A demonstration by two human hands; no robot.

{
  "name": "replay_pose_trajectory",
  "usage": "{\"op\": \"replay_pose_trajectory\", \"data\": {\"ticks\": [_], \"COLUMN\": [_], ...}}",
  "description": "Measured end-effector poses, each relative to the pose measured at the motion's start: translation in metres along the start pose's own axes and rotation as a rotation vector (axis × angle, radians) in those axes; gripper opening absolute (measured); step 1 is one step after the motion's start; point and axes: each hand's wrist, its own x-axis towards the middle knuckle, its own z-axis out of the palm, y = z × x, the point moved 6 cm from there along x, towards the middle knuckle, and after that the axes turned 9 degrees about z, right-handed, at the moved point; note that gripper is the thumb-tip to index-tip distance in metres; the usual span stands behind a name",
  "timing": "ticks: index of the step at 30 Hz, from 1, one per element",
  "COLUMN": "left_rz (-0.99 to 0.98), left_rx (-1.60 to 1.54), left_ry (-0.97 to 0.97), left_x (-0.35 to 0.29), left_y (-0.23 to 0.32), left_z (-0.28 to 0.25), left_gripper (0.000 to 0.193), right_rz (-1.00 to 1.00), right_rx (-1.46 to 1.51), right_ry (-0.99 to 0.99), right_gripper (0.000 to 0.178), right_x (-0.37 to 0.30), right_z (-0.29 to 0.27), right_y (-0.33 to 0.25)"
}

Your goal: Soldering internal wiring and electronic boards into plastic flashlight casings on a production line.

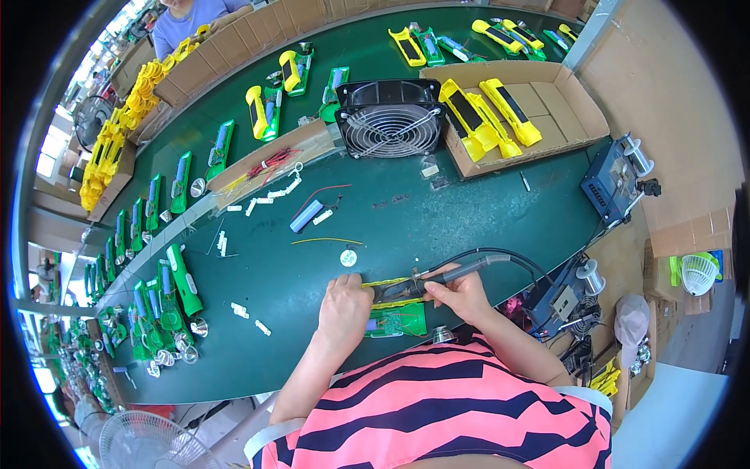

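Note:
My left hand (346, 309) is closed on the left end of a yellow plastic housing (388, 283) with a dark middle, held low over the table's near edge. My right hand (461, 295) grips the dark handle of a soldering iron (462, 270). Its front end lies over the housing, but the tip and its exact contact cannot be made out. Just below the yellow housing is a green housing (412, 319) with thin wires. A silvery lamp reflector (444, 334) sits to its right, close to my striped top.
A black fan (391, 129) stands ahead, beside a cardboard box (558, 144) with yellow housings. Blue soldering stations (605, 184) with wire spools are on the right. Green torch bodies (183, 280) line the left. A blue cell (306, 216) lies mid-table. Another person (187, 27) is across the table.

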Motion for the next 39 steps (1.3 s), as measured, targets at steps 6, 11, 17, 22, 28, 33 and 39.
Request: {"op": "replay_pose_trajectory", "data": {"ticks": [6, 11, 17, 22, 28, 33, 39], "left_rz": [0.005, -0.008, -0.016, -0.023, -0.028, -0.018, 0.230], "left_rx": [0.030, 0.034, 0.066, 0.046, 0.037, -0.053, -0.196], "left_ry": [-0.017, -0.016, -0.023, -0.026, -0.018, 0.094, 0.178], "left_x": [0.001, 0.000, 0.003, 0.002, 0.001, -0.001, 0.000], "left_y": [-0.001, -0.002, 0.000, -0.001, -0.002, -0.002, 0.055], "left_z": [0.002, 0.000, -0.002, 0.000, 0.000, -0.020, -0.029], "left_gripper": [0.002, 0.003, 0.005, 0.006, 0.005, 0.003, 0.012], "right_rz": [-0.249, -0.726, -0.620, -0.552, -0.489, -0.466, -0.434], "right_rx": [0.055, -0.641, -0.823, -0.808, -0.872, -0.856, -0.846], "right_ry": [0.071, 0.284, 0.210, 0.162, 0.162, 0.154, 0.150], "right_gripper": [0.017, 0.021, 0.057, 0.060, 0.058, 0.056, 0.056], "right_x": [-0.012, -0.039, -0.035, -0.035, -0.030, -0.028, -0.029], "right_z": [-0.013, -0.015, -0.020, -0.021, -0.024, -0.023, -0.023], "right_y": [-0.011, -0.039, -0.026, -0.025, -0.021, -0.023, -0.024]}}
